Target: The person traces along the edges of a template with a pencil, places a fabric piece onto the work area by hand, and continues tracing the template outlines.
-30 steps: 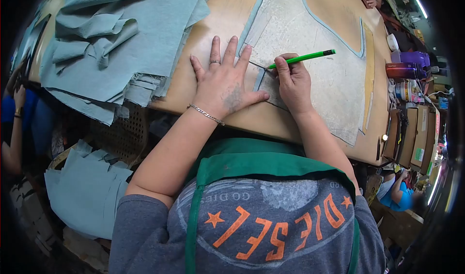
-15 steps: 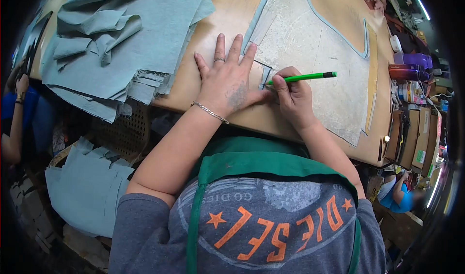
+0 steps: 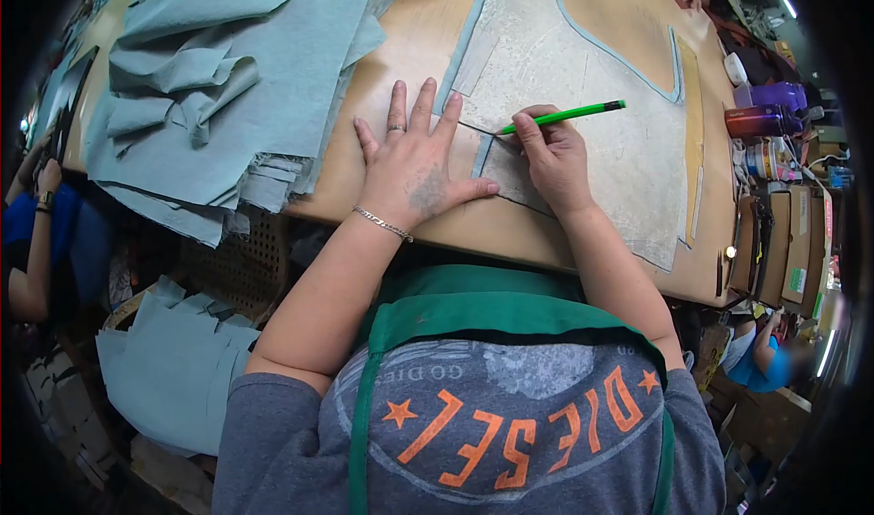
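My left hand [image 3: 414, 164] lies flat with its fingers spread, on the tan tabletop [image 3: 401, 60] and against the left edge of a large scuffed grey pattern sheet [image 3: 619, 164]. Between the thumb and fingers of my right hand [image 3: 553, 155] is a green pencil [image 3: 578, 112], its tip down at a dark line on the sheet. A strip of blue-grey material [image 3: 480, 155] shows between my two hands. More of that material borders the sheet's upper left edge and its curved cutout.
Stacked blue-grey cloth [image 3: 218, 87] covers the table's left part. Another pile [image 3: 173, 369] sits lower left. Purple containers [image 3: 765, 122], tape rolls and cardboard boxes [image 3: 797, 251] line the right side. Other people are at the left, top right and lower right.
My right hand has moved up from beside my left thumb, carrying the pencil tip back up to the dark line. My left hand stays spread on the table.
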Demonstrator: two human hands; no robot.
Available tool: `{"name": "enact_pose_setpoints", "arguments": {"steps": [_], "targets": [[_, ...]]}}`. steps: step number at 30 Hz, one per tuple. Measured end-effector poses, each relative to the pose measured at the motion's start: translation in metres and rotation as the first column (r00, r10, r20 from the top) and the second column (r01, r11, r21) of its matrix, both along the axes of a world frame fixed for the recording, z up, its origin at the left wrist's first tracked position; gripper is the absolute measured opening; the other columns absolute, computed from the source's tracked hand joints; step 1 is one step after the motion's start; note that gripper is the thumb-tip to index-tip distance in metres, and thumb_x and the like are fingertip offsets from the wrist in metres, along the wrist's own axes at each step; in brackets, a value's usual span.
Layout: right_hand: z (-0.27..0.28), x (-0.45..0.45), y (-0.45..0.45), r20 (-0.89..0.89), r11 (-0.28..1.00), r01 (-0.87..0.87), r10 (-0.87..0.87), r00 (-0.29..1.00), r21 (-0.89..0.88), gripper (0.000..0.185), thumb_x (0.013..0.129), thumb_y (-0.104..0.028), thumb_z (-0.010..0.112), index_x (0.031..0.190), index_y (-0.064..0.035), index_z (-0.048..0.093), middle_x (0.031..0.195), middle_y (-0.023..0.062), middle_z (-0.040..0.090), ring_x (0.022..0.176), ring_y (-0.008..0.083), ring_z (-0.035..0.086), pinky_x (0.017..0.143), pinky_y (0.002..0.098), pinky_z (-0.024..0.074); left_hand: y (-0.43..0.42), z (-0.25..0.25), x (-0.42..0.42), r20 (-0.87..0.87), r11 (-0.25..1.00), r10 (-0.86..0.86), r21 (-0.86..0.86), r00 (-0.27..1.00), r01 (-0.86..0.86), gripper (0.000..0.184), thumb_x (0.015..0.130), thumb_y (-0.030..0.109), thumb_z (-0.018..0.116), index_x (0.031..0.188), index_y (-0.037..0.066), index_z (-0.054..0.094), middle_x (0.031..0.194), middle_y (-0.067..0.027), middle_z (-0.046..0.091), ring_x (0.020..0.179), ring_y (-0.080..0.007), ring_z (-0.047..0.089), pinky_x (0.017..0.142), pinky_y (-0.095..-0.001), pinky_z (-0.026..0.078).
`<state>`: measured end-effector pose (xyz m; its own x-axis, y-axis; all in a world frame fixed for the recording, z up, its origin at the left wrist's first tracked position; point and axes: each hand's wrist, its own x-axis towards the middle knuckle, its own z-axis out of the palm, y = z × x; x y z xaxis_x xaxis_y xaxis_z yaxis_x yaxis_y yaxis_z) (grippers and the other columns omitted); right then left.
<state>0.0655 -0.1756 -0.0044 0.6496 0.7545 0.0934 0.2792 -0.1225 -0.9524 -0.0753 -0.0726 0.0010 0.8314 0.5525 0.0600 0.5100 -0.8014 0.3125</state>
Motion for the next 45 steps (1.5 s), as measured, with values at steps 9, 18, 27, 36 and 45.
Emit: {"name": "enact_pose_setpoints", "arguments": {"steps": [9,18,27,36,45], "targets": [[-0.001,-0.01,0.021,0.024,0.997,-0.057,0.056,0.998,0.057,0.014,0.082,-0.013,0.058,0.084,0.0003,0.056,0.07,0.0078,0.057,0.064,0.0102,0.054,0.058,0.0249,0.0447,-0.003,0.006,0.002,-0.08,0.999,-0.003,-0.048,0.997,-0.001,0.102,0.054,0.068,0.06,0.133,0.013,0.026,0.141,-0.0121,0.014,0.13,-0.0344,0.007,0.09,-0.0683,0.01],[0.003,0.046,-0.032,-0.523,0.983,0.153,-0.08,0.849,0.098,0.014,0.087,-0.019,0.05,0.09,-0.0053,0.05,0.079,0.0042,0.057,0.068,0.0104,0.056,0.057,0.0209,0.0466,-0.002,0.012,0.002,-0.113,0.999,-0.013,-0.047,0.994,0.007,0.101,0.058,0.068,0.056,0.132,0.006,0.025,0.14,-0.0147,0.015,0.13,-0.0348,0.006,0.09,-0.0687,0.011],[0.027,0.077,-0.048,-0.674,0.975,0.212,-0.112,0.73,0.067,0.012,0.087,-0.018,0.049,0.088,-0.0057,0.05,0.077,0.0036,0.054,0.073,0.0143,0.057,0.059,0.0235,0.0459,-0.022,0.021,0.035,0.168,0.955,-0.295,0.086,0.941,0.284,0.074,0.073,0.054,0.052,0.124,0.002,0.037,0.134,-0.0173,0.025,0.126,-0.0341,0.018,0.088,-0.0597,0.027],[0.035,0.139,0.016,0.574,0.923,0.323,-0.152,0.804,-0.208,0.016,0.08,-0.019,0.052,0.087,-0.0042,0.05,0.075,0.0134,0.055,0.072,0.0308,0.055,0.064,0.0401,0.0442,0.067,0.035,0.097,0.61,0.955,-0.152,-0.112,0.777,0.275,0.025,0.078,0.019,0.059,0.089,-0.003,0.058,0.089,-0.0187,0.058,0.085,-0.0311,0.055,0.075,-0.0339,0.044],[-0.005,0.145,0.038,0.7,0.987,0.122,-0.017,0.714,-0.101,0.014,0.068,-0.012,0.059,0.076,-0.006,0.05,0.073,0.0113,0.052,0.071,0.0285,0.052,0.061,0.0394,0.0445,0.149,0.103,0.251,0.487,0.977,-0.213,0.118,0.847,0.178,0.019,0.077,0.017,0.057,0.077,-0.001,0.06,0.077,-0.0169,0.058,0.075,-0.03,0.055,0.067,-0.0346,0.043]]}}
